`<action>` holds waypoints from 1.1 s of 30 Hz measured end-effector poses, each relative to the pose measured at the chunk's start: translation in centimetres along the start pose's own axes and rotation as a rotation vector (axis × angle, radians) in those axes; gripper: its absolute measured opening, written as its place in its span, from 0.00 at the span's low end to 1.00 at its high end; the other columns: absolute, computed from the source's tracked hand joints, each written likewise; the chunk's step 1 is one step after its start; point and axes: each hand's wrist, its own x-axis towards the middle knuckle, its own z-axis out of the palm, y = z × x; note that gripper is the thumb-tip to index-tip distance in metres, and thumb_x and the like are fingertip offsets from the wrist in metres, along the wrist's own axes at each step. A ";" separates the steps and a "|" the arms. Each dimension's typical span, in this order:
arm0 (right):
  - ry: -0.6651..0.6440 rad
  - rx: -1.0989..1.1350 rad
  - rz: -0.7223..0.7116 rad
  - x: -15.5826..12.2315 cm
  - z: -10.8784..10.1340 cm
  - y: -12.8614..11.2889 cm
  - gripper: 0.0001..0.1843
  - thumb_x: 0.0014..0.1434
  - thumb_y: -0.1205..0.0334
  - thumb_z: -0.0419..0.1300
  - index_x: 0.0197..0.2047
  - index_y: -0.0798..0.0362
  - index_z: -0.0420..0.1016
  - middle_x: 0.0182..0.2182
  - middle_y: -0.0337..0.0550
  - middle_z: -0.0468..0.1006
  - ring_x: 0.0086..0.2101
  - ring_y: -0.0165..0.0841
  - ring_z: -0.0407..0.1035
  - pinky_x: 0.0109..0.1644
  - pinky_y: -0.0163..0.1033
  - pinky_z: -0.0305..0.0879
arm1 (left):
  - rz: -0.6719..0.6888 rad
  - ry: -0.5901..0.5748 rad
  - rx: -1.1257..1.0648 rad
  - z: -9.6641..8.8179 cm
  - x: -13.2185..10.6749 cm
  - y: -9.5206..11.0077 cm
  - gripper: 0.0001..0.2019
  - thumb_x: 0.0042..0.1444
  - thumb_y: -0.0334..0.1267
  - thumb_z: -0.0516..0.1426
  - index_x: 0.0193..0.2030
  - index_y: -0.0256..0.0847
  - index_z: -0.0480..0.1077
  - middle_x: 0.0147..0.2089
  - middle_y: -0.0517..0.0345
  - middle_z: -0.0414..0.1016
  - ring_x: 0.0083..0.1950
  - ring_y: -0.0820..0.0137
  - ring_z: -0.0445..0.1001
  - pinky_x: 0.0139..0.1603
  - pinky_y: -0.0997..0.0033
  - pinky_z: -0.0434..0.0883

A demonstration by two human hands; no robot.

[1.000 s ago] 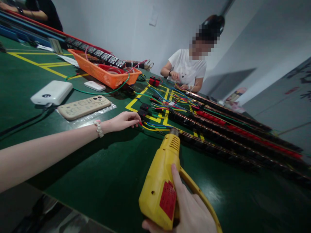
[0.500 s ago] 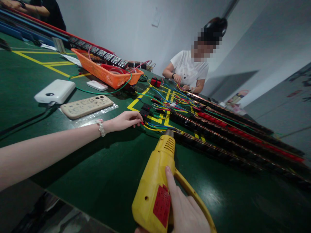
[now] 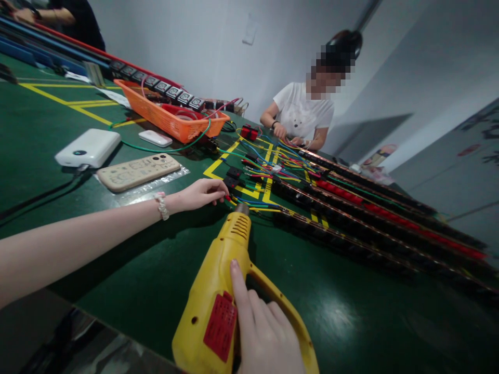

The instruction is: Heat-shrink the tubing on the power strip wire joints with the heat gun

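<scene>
Now I have left fingers pinched on wires, right fingers curled round heat gun, nozzle close by; likely heating step, next needing steady aim.

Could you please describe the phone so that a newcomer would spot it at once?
On the green table, find the orange basket, then look nearer, beyond the left forearm. The phone lies on clear plastic, beside a white box with a dark cable; unlike that box, it is beige with dark round lenses.
</scene>
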 end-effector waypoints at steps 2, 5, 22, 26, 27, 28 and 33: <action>0.001 0.013 0.004 0.4 0.0 -0.5 0.52 0.42 0.67 0.52 0.67 0.53 0.29 0.30 0.42 0.68 0.30 0.29 0.64 0.39 0.36 0.62 | -0.006 0.003 0.003 0.0 0.0 0.0 0.16 0.56 0.44 0.50 0.40 0.30 0.66 0.34 0.55 0.68 0.31 0.81 0.66 0.30 0.84 0.66; 0.020 0.064 0.019 1.0 0.3 -1.3 0.56 0.39 0.62 0.56 0.67 0.51 0.28 0.29 0.39 0.67 0.29 0.30 0.64 0.37 0.37 0.62 | -0.002 0.004 0.018 0.0 0.1 -0.1 0.16 0.56 0.44 0.50 0.40 0.30 0.66 0.35 0.54 0.68 0.31 0.81 0.66 0.29 0.84 0.66; 0.044 0.152 -0.067 2.1 0.5 -2.4 0.63 0.41 0.32 0.53 0.66 0.56 0.23 0.26 0.42 0.64 0.25 0.33 0.63 0.34 0.43 0.61 | 0.039 -0.010 0.222 -0.2 0.3 -0.8 0.19 0.55 0.46 0.49 0.42 0.30 0.67 0.39 0.53 0.70 0.39 0.76 0.67 0.41 0.80 0.66; 0.112 0.195 -0.061 2.0 0.7 -2.5 0.63 0.39 0.28 0.50 0.67 0.56 0.28 0.25 0.42 0.63 0.23 0.33 0.62 0.30 0.43 0.61 | 0.080 -0.047 0.262 -0.4 0.0 -0.6 0.19 0.57 0.44 0.47 0.46 0.33 0.69 0.45 0.54 0.70 0.43 0.76 0.68 0.44 0.82 0.65; 0.123 0.204 -0.061 2.0 0.7 -2.5 0.64 0.38 0.27 0.50 0.67 0.56 0.29 0.25 0.42 0.63 0.23 0.33 0.62 0.30 0.43 0.61 | 0.092 -0.053 0.274 -0.4 0.0 -0.6 0.19 0.57 0.43 0.47 0.47 0.34 0.69 0.45 0.54 0.70 0.43 0.76 0.68 0.44 0.82 0.65; 0.135 0.212 -0.063 2.0 0.7 -2.4 0.64 0.37 0.27 0.51 0.67 0.56 0.31 0.25 0.42 0.63 0.23 0.33 0.62 0.29 0.43 0.61 | 0.104 -0.054 0.287 -0.5 -0.1 -0.6 0.18 0.57 0.43 0.47 0.47 0.34 0.70 0.46 0.54 0.70 0.43 0.76 0.68 0.44 0.83 0.65; 0.135 0.244 -0.066 2.2 0.6 -2.0 0.65 0.35 0.27 0.52 0.66 0.55 0.32 0.25 0.41 0.64 0.22 0.32 0.62 0.28 0.42 0.62 | 0.157 -0.051 0.306 -0.7 -0.3 -0.7 0.18 0.57 0.40 0.47 0.48 0.36 0.71 0.45 0.55 0.70 0.42 0.77 0.67 0.43 0.83 0.64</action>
